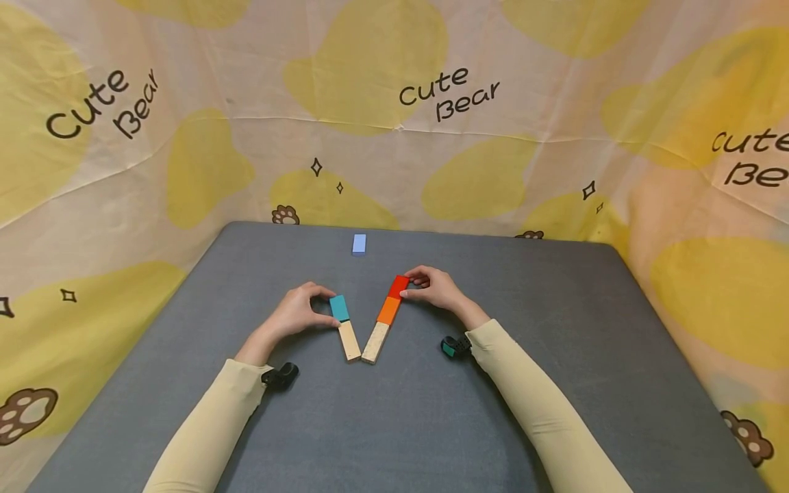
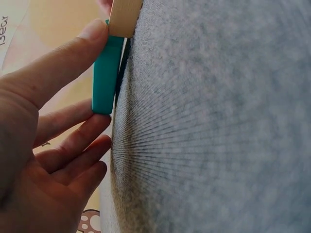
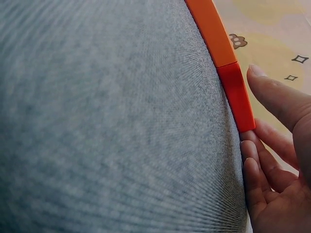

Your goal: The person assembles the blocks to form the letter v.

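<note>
Two rows of blocks form a V on the table. The left row has a teal block [image 1: 339, 308] above a plain wooden block [image 1: 349, 341]. My left hand [image 1: 302, 309] pinches the teal block [image 2: 107, 77] between the thumb, close to the wooden block's end, and the fingers at its far end. In the right row a red block [image 1: 398, 286], an orange block [image 1: 388, 311] and another wooden block [image 1: 375, 342] lie end to end. My right hand [image 1: 434, 287] is at the red block [image 3: 236, 97], fingertips at its far end, thumb slightly apart from its side.
A light blue block [image 1: 359, 244] lies near the back edge of the grey table [image 1: 394, 424], beyond the V. A printed cloth [image 1: 370, 89] hangs behind and along the sides. Both wrists carry small dark cameras.
</note>
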The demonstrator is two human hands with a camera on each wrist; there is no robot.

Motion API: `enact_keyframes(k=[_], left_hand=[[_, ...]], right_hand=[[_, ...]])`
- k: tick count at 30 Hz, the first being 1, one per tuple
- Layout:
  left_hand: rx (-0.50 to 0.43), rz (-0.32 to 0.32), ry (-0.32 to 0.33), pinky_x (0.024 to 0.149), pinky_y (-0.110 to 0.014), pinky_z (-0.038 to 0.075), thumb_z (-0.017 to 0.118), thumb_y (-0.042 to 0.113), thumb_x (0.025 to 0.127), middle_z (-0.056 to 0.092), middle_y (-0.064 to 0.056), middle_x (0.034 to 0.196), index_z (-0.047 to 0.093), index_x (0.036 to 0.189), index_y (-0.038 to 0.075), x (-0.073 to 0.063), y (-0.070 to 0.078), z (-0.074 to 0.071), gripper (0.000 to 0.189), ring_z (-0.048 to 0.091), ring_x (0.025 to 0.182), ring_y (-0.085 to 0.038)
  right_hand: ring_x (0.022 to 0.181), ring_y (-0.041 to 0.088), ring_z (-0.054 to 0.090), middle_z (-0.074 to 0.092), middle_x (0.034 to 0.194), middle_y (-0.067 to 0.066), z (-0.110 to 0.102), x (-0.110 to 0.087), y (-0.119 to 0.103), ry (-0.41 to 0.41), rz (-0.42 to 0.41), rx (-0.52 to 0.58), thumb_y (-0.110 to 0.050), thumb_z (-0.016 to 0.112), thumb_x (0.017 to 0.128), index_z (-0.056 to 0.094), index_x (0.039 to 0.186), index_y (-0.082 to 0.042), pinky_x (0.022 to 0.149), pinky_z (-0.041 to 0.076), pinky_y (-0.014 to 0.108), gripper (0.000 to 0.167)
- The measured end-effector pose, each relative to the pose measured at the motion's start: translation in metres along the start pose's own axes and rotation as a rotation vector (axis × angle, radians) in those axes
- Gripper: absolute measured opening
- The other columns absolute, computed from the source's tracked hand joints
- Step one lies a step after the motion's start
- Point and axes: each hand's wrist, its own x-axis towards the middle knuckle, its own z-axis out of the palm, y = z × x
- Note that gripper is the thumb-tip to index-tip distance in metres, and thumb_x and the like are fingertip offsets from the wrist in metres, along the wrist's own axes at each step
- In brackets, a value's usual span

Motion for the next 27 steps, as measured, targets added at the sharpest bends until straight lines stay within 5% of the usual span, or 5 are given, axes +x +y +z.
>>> enact_keyframes(k=[27], left_hand=[[0.012,-0.012,-0.024,0.087,-0.046,0.045,0.086,0.039,0.065,0.062,-0.011,0.106,0.069,0.113,0.009,0.0005,0.0016,-0.0004,0.06,0.058,0.099,-0.029]], right_hand=[[0.106,0.021,0.057,0.062,0.118,0.006,0.0,0.0004,0.0009,0.002,-0.006,-0.005,-0.036,0.076,0.079,0.062,0.122,-0.015,0.095,0.045,0.038,0.049]])
